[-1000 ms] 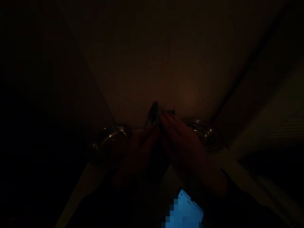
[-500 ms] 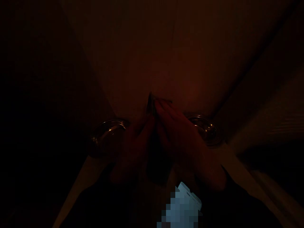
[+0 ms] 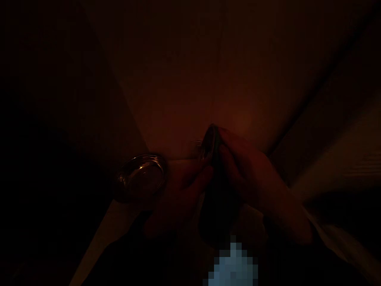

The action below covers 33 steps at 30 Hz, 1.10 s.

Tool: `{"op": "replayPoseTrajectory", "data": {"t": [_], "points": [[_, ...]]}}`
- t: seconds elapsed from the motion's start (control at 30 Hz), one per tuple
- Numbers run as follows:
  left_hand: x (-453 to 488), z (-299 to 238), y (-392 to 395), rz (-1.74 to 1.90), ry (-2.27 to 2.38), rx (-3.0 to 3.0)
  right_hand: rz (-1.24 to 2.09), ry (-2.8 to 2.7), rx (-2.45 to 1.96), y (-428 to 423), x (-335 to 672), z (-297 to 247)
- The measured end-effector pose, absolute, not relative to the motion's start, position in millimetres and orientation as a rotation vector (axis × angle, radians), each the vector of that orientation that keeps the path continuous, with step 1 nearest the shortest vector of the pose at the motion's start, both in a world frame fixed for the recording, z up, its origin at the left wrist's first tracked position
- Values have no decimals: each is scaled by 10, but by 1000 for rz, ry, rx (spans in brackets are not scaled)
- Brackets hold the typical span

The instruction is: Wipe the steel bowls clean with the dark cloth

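Note:
The light is very dim and details are hard to make out. My left hand point(image 3: 184, 186) is closed on the lower left side of a thin, round-edged, shiny piece point(image 3: 207, 143), its thumb towards the piece. From the right, the bent fingers of my right hand point(image 3: 244, 163) press against the far side of the same piece. A dark, cloth-like mass point(image 3: 218, 214) hangs below and between the hands; its kind is unclear. Left of my left hand lies a shiny round dish point(image 3: 142, 176) with a bright rim.
A brownish flat surface point(image 3: 184, 79) stretches ahead, with a dark line point(image 3: 321, 79) slanting along its right. A pale edge strip point(image 3: 98, 238) runs down at lower left. A bluish, blurred-out bright patch point(image 3: 233, 266) shows at the bottom.
Both hands have moved right with the dark mass. The curved edge of the held piece now shows. A second shiny dish at right no longer shows; my right hand covers that spot.

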<state>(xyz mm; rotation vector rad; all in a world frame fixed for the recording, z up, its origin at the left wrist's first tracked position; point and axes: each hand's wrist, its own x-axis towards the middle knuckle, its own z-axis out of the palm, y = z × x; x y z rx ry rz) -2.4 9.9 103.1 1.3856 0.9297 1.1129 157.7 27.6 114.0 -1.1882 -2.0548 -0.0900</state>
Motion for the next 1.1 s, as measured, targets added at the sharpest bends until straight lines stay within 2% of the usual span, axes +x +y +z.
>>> {"op": "replayPoseTrajectory", "data": {"t": [0.23,0.4,0.67,1.1], "points": [[-2,989,164,1261,985,1250,-360,-2132,-1114,145,1391,1098],[-15,998,145,1217,998,1291,-408,-2146,-1116,92,1447,1077],[-93,1078,87,1060,892,1434,-191,-2104,-1161,163,1600,1140],[24,863,276,1382,1097,1034,-481,-2187,-1060,175,1420,954]]}}
